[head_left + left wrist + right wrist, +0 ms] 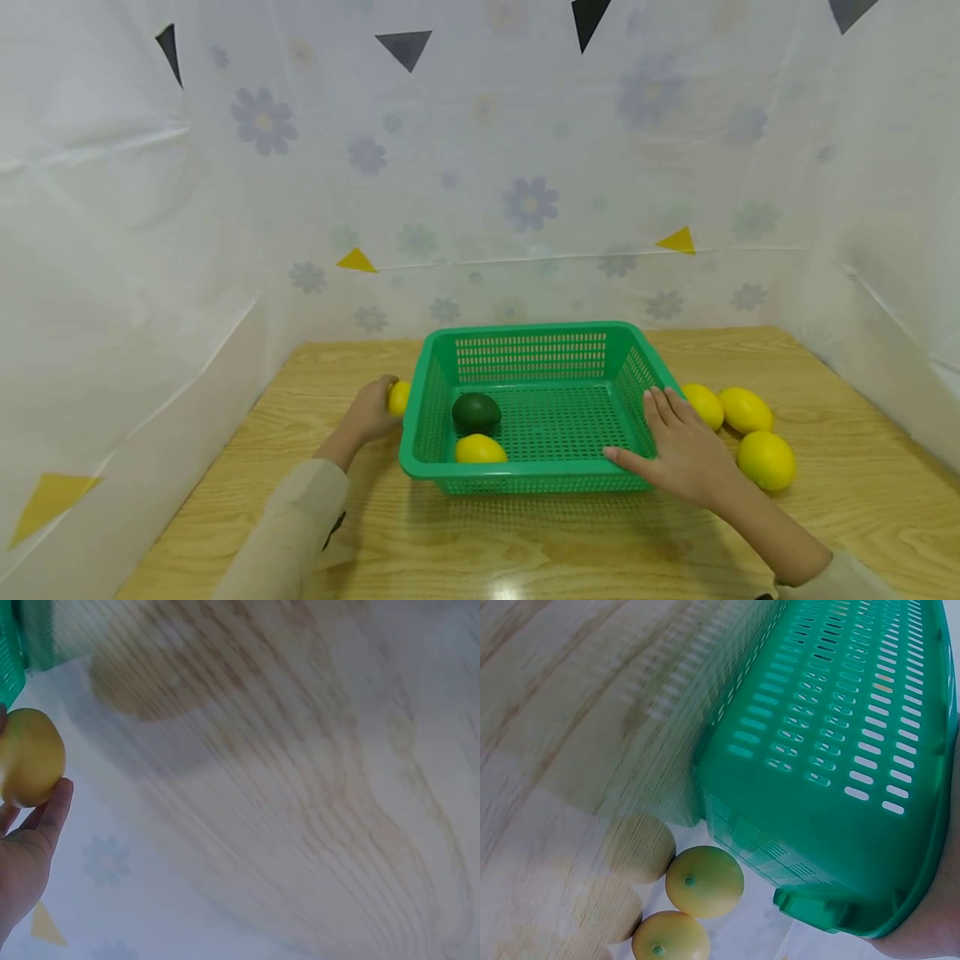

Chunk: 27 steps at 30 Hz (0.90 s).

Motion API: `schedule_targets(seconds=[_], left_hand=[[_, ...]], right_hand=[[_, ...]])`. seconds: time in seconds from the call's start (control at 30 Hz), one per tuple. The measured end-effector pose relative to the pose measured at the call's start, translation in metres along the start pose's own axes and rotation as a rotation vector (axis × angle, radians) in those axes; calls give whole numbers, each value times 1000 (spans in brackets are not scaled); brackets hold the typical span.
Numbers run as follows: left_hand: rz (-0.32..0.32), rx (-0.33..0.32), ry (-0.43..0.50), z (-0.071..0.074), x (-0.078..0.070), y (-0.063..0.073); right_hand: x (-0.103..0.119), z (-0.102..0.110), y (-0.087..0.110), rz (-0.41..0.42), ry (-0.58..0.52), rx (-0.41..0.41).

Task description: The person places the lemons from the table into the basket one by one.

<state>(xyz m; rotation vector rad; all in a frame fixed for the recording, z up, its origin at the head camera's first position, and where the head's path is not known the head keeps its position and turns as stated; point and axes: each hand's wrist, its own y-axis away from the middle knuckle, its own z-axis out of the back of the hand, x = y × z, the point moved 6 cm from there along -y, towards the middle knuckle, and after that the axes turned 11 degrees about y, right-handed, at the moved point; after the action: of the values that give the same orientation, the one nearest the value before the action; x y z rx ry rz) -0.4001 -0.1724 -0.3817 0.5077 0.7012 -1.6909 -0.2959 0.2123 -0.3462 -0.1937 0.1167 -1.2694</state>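
Observation:
A green plastic basket [525, 469] with slotted walls stands on the table. Left of it, my left hand [369, 412] grips a yellow lemon [31, 756] between fingers and thumb, close to the basket's outer wall. My right hand [686, 454] rests on the basket's right rim, fingers extended over the edge and thumb spread toward the front rim. Inside the basket, toward its left end, a dark green avocado [476, 413] lies behind another lemon [481, 450].
To the right of the basket, three more lemons, among them a front one [767, 460], sit grouped on the wooden table [487, 550]. White flower-printed sheeting [465, 167] encloses the back and both sides.

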Motion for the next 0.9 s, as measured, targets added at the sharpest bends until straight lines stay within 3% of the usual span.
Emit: schedule_targets(seconds=[0.9], left_hand=[[-22,-7,-21,29,-12,0]], right_hand=[[-1,0,0,4,5,-3]])
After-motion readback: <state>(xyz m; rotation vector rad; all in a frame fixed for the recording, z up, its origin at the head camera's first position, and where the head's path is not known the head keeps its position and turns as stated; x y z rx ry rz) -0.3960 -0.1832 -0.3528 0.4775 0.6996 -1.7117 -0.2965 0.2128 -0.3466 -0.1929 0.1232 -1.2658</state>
